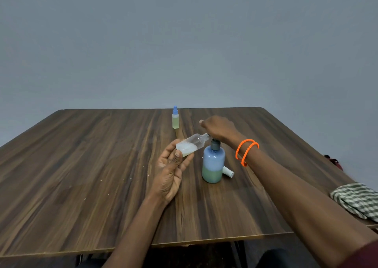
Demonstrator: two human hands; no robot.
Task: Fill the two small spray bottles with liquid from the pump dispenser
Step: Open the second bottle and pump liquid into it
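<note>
My left hand holds a clear small spray bottle by its base, tilted so its open threaded neck points at the pump's nozzle. Some pale liquid sits in its lower part. My right hand rests on top of the blue pump dispenser, covering the pump head; how its fingers lie is hidden. The dispenser stands upright, about half full of greenish liquid. A second small spray bottle with a blue spray cap stands upright at the far middle of the table, filled with yellowish liquid.
A white cap-like piece lies on the wooden table just right of the dispenser. A checked cloth lies at the right edge. Orange bracelets circle my right wrist.
</note>
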